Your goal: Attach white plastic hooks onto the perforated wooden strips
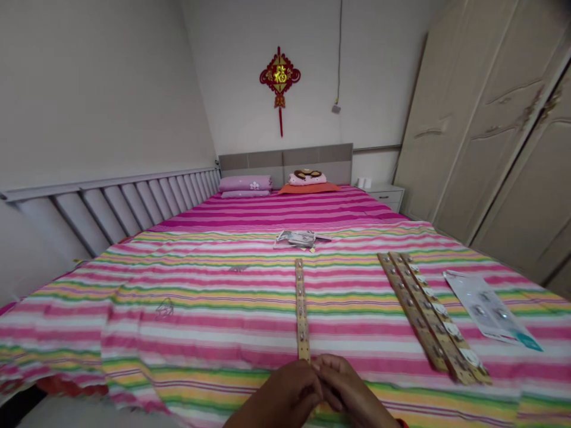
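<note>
Left hand (289, 389) and right hand (341, 383), fingers curled, meet at the near end of a perforated tan strip (302, 322) stretching lengthwise away; grip unclear.

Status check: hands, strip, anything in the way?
Left hand and right hand close together at near end of narrow strip; exact grip hidden. Strip runs away across striped bedspread. Other strips and clear packet sit apart, to the right.
</note>
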A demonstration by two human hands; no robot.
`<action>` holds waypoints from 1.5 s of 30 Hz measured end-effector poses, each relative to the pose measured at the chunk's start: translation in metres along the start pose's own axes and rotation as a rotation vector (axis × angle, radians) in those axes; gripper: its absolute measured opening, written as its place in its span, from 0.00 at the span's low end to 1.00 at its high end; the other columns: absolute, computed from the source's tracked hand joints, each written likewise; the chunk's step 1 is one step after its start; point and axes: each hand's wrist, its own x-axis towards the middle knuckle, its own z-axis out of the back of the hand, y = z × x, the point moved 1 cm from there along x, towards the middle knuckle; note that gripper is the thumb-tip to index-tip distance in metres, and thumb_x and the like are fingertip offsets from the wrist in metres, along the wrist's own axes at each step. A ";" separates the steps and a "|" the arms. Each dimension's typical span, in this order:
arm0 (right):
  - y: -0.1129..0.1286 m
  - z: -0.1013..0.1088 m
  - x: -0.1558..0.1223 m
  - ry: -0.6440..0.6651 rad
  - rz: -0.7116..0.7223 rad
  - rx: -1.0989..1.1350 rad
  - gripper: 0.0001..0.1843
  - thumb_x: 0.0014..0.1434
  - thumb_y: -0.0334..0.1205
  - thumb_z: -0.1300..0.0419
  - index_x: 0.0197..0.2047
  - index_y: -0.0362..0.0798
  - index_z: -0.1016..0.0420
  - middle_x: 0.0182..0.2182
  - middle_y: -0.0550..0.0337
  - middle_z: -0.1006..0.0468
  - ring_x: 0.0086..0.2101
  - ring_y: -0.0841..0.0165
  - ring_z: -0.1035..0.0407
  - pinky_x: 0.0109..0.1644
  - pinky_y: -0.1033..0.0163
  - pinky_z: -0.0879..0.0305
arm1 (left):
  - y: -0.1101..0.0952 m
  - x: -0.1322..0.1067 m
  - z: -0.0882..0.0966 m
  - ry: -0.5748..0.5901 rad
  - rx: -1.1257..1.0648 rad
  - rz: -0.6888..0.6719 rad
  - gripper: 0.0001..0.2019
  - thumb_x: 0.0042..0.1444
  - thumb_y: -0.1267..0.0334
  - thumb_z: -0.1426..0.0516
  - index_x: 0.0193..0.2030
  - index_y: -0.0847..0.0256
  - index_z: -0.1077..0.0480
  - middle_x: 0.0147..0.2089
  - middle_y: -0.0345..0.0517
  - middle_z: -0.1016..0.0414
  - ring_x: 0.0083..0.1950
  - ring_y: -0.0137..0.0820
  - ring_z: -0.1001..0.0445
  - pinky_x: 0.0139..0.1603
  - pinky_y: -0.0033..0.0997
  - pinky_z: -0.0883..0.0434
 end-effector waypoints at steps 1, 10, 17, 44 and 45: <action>0.000 0.001 -0.002 0.007 -0.007 -0.011 0.22 0.51 0.55 0.39 0.20 0.45 0.34 0.09 0.73 0.42 0.11 0.82 0.58 0.18 0.68 0.68 | 0.003 0.000 -0.004 -0.004 0.024 -0.007 0.08 0.57 0.66 0.48 0.35 0.56 0.28 0.38 0.45 0.26 0.38 0.32 0.31 0.39 0.27 0.37; -0.015 0.012 -0.007 -0.098 -0.027 -0.055 0.19 0.46 0.54 0.36 0.22 0.46 0.33 0.12 0.70 0.34 0.10 0.81 0.52 0.16 0.70 0.64 | 0.025 -0.002 -0.017 -0.136 -0.035 0.085 0.07 0.56 0.62 0.46 0.36 0.56 0.26 0.34 0.44 0.25 0.35 0.31 0.30 0.37 0.26 0.36; -0.020 0.017 0.004 -0.135 0.021 -0.055 0.24 0.46 0.61 0.39 0.25 0.46 0.34 0.13 0.71 0.32 0.09 0.81 0.51 0.14 0.69 0.61 | 0.056 0.007 -0.011 -0.520 -0.433 0.332 0.13 0.49 0.52 0.42 0.27 0.61 0.31 0.25 0.41 0.29 0.28 0.29 0.31 0.31 0.27 0.35; -0.025 0.021 0.035 -0.261 0.169 -0.818 0.14 0.61 0.45 0.54 0.25 0.51 0.44 0.22 0.65 0.36 0.26 0.68 0.40 0.30 0.64 0.47 | 0.100 0.040 -0.032 -0.552 -0.483 0.569 0.05 0.40 0.61 0.44 0.22 0.60 0.35 0.17 0.35 0.34 0.21 0.26 0.34 0.24 0.26 0.37; -0.026 0.021 0.035 -0.262 0.166 -0.824 0.14 0.61 0.45 0.54 0.24 0.51 0.44 0.22 0.65 0.36 0.26 0.68 0.40 0.30 0.64 0.47 | 0.100 0.040 -0.032 -0.553 -0.480 0.577 0.05 0.40 0.61 0.44 0.22 0.60 0.35 0.18 0.35 0.34 0.21 0.26 0.33 0.25 0.26 0.36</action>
